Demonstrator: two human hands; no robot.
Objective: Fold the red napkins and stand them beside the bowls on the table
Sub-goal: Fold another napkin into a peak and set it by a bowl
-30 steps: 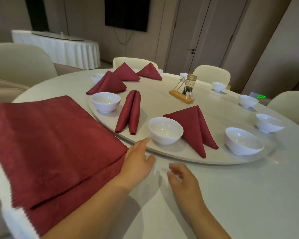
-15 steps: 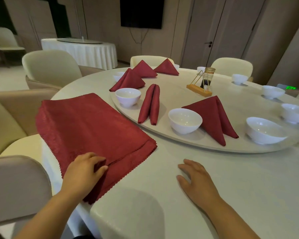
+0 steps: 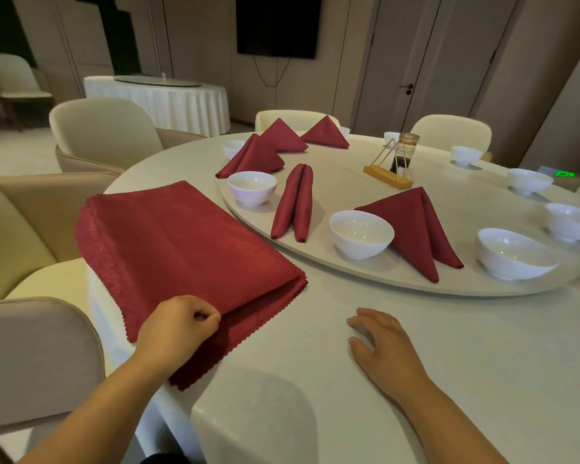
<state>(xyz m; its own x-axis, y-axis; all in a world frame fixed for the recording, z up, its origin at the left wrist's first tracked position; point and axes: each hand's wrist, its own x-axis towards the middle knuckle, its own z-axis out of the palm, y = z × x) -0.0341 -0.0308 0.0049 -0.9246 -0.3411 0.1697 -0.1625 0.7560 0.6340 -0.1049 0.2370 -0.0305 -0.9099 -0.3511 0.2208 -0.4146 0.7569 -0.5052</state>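
Our left hand (image 3: 178, 328) pinches the near edge of the flat red napkin stack (image 3: 181, 246) at the table's (image 3: 482, 346) left edge. Our right hand (image 3: 382, 343) rests flat on the table, fingers relaxed.

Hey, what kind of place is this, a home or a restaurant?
Probably a restaurant banquet room: a large round table with a turntable, set with white bowls and folded red napkins, and a second skirted table behind.
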